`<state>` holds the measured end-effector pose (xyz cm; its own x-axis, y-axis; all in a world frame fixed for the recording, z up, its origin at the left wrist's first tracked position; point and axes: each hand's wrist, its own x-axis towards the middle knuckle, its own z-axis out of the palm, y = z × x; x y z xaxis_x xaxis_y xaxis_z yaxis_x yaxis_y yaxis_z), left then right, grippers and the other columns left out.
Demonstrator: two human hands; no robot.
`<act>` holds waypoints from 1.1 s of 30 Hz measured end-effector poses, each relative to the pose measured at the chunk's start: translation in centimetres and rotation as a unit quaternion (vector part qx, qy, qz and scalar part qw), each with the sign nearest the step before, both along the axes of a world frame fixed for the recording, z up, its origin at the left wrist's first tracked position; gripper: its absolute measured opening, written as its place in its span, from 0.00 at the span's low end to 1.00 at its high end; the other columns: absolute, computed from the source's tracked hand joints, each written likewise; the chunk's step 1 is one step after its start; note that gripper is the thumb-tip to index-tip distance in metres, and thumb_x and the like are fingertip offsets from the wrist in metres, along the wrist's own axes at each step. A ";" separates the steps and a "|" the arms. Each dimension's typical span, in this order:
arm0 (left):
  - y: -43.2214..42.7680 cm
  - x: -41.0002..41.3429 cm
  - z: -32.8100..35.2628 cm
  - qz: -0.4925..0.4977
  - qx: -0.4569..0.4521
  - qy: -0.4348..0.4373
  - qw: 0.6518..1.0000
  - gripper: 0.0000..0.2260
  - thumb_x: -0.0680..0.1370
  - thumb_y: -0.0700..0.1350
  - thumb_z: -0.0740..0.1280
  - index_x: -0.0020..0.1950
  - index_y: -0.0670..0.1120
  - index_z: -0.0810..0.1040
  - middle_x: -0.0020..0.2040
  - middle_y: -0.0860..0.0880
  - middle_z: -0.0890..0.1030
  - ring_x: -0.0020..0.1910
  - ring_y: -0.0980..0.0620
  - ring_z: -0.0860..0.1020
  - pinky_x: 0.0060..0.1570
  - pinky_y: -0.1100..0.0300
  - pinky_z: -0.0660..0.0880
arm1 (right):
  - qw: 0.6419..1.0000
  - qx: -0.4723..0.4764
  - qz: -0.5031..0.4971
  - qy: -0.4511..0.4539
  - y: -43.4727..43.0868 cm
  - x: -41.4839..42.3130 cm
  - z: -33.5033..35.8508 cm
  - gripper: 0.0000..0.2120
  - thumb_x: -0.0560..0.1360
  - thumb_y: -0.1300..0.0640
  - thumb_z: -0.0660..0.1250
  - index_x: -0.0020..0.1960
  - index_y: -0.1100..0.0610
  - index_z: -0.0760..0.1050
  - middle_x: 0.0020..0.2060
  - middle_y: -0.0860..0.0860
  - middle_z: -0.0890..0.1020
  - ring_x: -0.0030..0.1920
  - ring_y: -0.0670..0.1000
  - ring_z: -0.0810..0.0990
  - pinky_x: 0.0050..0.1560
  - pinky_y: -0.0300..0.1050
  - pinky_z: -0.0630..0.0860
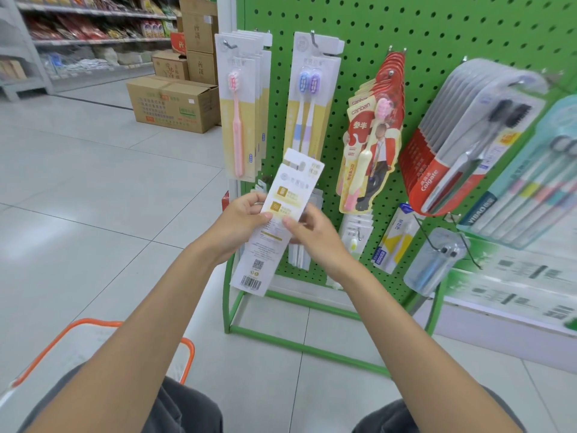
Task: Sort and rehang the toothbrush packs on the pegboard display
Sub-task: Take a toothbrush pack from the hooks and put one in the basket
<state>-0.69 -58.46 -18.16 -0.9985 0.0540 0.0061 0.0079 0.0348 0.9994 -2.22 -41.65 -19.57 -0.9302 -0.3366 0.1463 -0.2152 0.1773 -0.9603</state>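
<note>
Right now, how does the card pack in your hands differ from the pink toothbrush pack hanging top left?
The held white-and-yellow card pack shows its printed back with barcode; the hanging pink single-toothbrush pack shows its front. The held pack is tilted, pinched by the left hand and right hand; the hanging pack is upright on a hook. Both share a white-and-yellow card design.

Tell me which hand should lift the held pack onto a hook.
Probably left: the left hand grips the pack by its edge, slightly higher, fingers wrapped; the right hand only pinches it lower down.
</note>
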 end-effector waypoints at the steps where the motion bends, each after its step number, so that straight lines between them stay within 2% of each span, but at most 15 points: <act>1: 0.2 0.0 -0.1 -0.009 -0.006 -0.010 1.000 0.09 0.81 0.34 0.61 0.55 0.45 0.77 0.49 0.46 0.86 0.48 0.47 0.85 0.48 0.50 0.80 | 0.999 -0.031 -0.042 0.015 0.0 -0.2 0.3 0.10 0.79 0.56 0.66 0.59 0.49 0.74 0.53 0.44 0.82 0.54 0.47 0.81 0.54 0.46 0.80; 3: 0.5 0.1 -0.2 -0.032 -0.009 -0.028 0.999 0.08 0.81 0.35 0.61 0.56 0.45 0.77 0.51 0.45 0.86 0.50 0.45 0.84 0.53 0.45 0.79 | 0.994 -0.058 -0.091 0.027 0.4 -0.5 0.8 0.08 0.78 0.59 0.68 0.56 0.51 0.76 0.51 0.45 0.83 0.51 0.46 0.82 0.53 0.47 0.81; 6: 0.6 0.2 0.1 -0.054 -0.017 -0.043 0.998 0.08 0.82 0.36 0.62 0.58 0.44 0.76 0.53 0.44 0.85 0.54 0.43 0.83 0.57 0.42 0.78 | 0.994 -0.061 -0.087 0.005 1.2 -0.6 1.0 0.08 0.77 0.61 0.69 0.55 0.54 0.77 0.48 0.47 0.84 0.47 0.45 0.84 0.47 0.44 0.83; 10: 0.3 0.3 0.0 -0.085 -0.028 -0.055 0.994 0.06 0.82 0.37 0.62 0.57 0.44 0.75 0.54 0.43 0.85 0.56 0.43 0.82 0.58 0.42 0.77 | 0.995 -0.043 -0.085 0.000 1.6 -0.7 1.2 0.05 0.79 0.56 0.66 0.54 0.55 0.78 0.47 0.50 0.85 0.45 0.50 0.84 0.44 0.44 0.82; 14: 0.5 0.3 -0.5 -0.091 -0.048 -0.061 0.993 0.05 0.82 0.37 0.62 0.53 0.45 0.74 0.53 0.46 0.85 0.53 0.47 0.83 0.59 0.42 0.77 | 0.990 -0.010 -0.140 0.025 1.9 -1.0 2.1 0.21 0.84 0.46 0.52 0.53 0.61 0.76 0.41 0.58 0.81 0.38 0.53 0.81 0.33 0.41 0.77; 16: 0.8 0.3 -0.6 -0.098 -0.046 -0.069 0.992 0.04 0.82 0.37 0.62 0.53 0.45 0.74 0.53 0.46 0.85 0.53 0.46 0.83 0.60 0.41 0.77 | 0.988 0.002 -0.146 0.046 2.0 -1.0 2.2 0.24 0.84 0.46 0.51 0.52 0.63 0.77 0.38 0.55 0.79 0.36 0.51 0.78 0.30 0.40 0.76; 19: 0.9 0.4 -0.6 -0.102 -0.047 -0.076 0.991 0.04 0.82 0.37 0.62 0.53 0.45 0.74 0.53 0.46 0.85 0.53 0.46 0.83 0.60 0.39 0.76 | 0.988 -0.016 -0.151 0.032 1.8 -0.4 2.2 0.20 0.84 0.47 0.52 0.49 0.57 0.78 0.36 0.47 0.76 0.35 0.49 0.79 0.36 0.50 0.79; 21: 0.9 0.4 -0.5 -0.100 -0.047 -0.068 0.992 0.07 0.82 0.37 0.62 0.57 0.46 0.74 0.53 0.46 0.85 0.53 0.47 0.83 0.59 0.38 0.76 | 0.985 -0.032 -0.167 0.021 1.8 -0.6 1.9 0.17 0.84 0.47 0.53 0.47 0.53 0.77 0.42 0.52 0.80 0.36 0.48 0.82 0.37 0.52 0.81; 23: 1.0 0.5 -0.5 -0.099 -0.038 -0.053 0.993 0.17 0.82 0.37 0.62 0.67 0.53 0.71 0.54 0.47 0.85 0.54 0.47 0.83 0.57 0.40 0.77 | 0.981 -0.051 -0.186 0.013 1.8 -1.1 1.7 0.16 0.83 0.45 0.55 0.52 0.55 0.76 0.53 0.59 0.81 0.38 0.49 0.85 0.39 0.52 0.83; 25: 1.4 0.6 -0.7 -0.107 -0.038 -0.034 0.993 0.27 0.81 0.36 0.62 0.75 0.59 0.61 0.55 0.49 0.85 0.54 0.48 0.83 0.53 0.47 0.79 | 0.980 -0.067 -0.187 0.002 1.6 -1.3 1.6 0.17 0.81 0.44 0.60 0.59 0.56 0.72 0.59 0.58 0.79 0.41 0.47 0.85 0.45 0.50 0.84; 27: 1.8 0.7 -1.0 -0.111 -0.070 0.001 0.991 0.30 0.80 0.35 0.64 0.77 0.58 0.60 0.58 0.51 0.83 0.57 0.51 0.82 0.55 0.53 0.79 | 0.987 -0.056 -0.152 -0.009 1.2 -0.9 1.7 0.27 0.77 0.43 0.67 0.70 0.56 0.65 0.59 0.53 0.80 0.51 0.47 0.83 0.53 0.45 0.81; 29: 2.0 0.8 -1.1 -0.122 -0.110 0.030 0.986 0.34 0.78 0.35 0.68 0.78 0.59 0.60 0.68 0.54 0.76 0.64 0.53 0.77 0.57 0.62 0.77 | 0.992 -0.007 -0.126 -0.018 0.9 -0.7 1.6 0.40 0.74 0.44 0.69 0.78 0.54 0.54 0.67 0.50 0.74 0.65 0.50 0.75 0.63 0.50 0.75; 30: 2.1 0.8 -1.0 -0.135 -0.133 0.041 0.981 0.36 0.77 0.35 0.70 0.77 0.61 0.60 0.71 0.57 0.73 0.66 0.55 0.76 0.56 0.65 0.76 | 0.992 0.006 -0.122 -0.027 0.9 -0.7 1.6 0.38 0.76 0.46 0.67 0.79 0.53 0.51 0.68 0.49 0.71 0.68 0.51 0.72 0.66 0.51 0.71; 31: 2.0 0.9 -0.9 -0.146 -0.150 0.049 0.977 0.37 0.76 0.36 0.72 0.76 0.63 0.62 0.71 0.59 0.72 0.65 0.57 0.75 0.56 0.66 0.76 | 0.992 -0.001 -0.121 -0.039 1.1 -0.7 1.6 0.33 0.79 0.50 0.63 0.79 0.54 0.53 0.67 0.47 0.71 0.68 0.51 0.71 0.65 0.50 0.69; 33: 2.0 0.7 -0.7 -0.131 -0.134 0.060 0.981 0.32 0.76 0.34 0.70 0.72 0.61 0.69 0.67 0.58 0.74 0.61 0.57 0.78 0.57 0.61 0.77 | 0.993 -0.012 -0.112 -0.043 1.6 -1.2 1.7 0.19 0.81 0.58 0.57 0.72 0.58 0.68 0.60 0.49 0.75 0.60 0.48 0.73 0.60 0.45 0.68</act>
